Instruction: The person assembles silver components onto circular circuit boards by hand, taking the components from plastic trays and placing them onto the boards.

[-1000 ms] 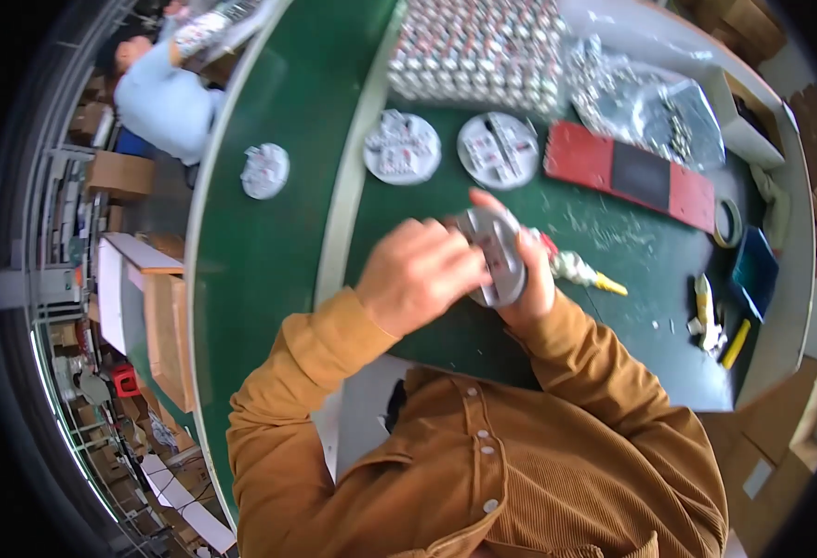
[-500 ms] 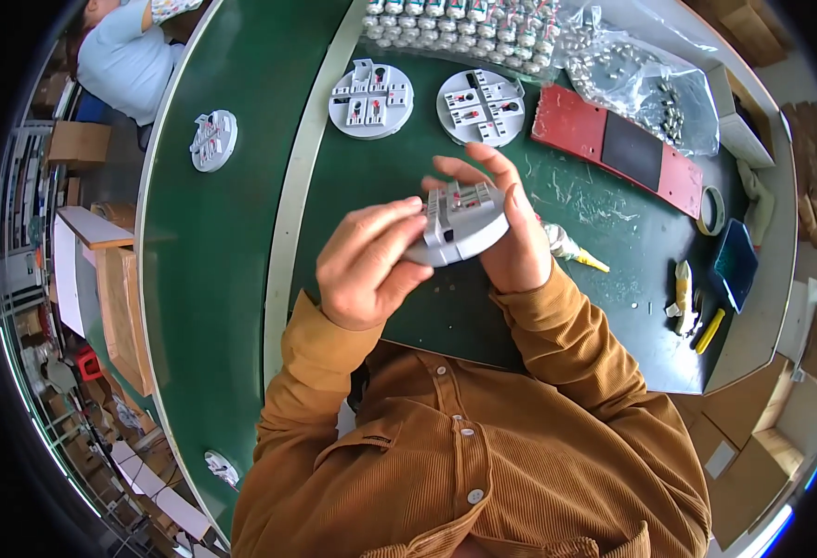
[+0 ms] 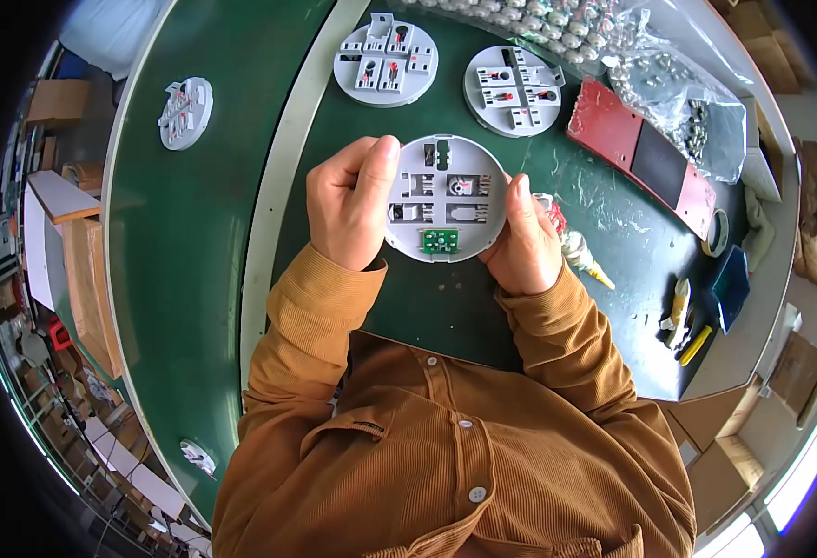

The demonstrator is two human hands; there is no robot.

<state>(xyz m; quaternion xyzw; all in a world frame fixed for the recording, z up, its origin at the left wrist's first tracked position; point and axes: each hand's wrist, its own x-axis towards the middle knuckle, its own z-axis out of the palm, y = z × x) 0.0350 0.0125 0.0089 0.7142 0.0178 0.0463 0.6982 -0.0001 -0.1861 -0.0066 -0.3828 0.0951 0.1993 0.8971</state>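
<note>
Between my two hands a round grey plastic housing [image 3: 446,200] is held up above the green bench, its hollow inner side facing me. A small green circuit board [image 3: 440,242] sits in its lower part, with moulded slots and metal clips above. My left hand [image 3: 353,200] grips the left rim, thumb along the edge. On the right rim, my right hand [image 3: 527,237] closes with the thumb upright and fingers behind. Beyond them lie two similar housings, one at upper left [image 3: 387,60] and one at upper right [image 3: 514,91], other side up, with small red parts.
At the back lie rows of silvery round parts [image 3: 557,28] and a clear bag of small metal parts [image 3: 687,121]. A red bar with a black pad [image 3: 604,121], a tape roll [image 3: 715,232], a blue tray [image 3: 731,288] and a yellow-handled tool [image 3: 695,345] stand right. More housings [image 3: 185,113] lie left.
The housing has been turned over, from its slotted outer face to its hollow inner side with the green board. Both hands have shifted to grip opposite rims.
</note>
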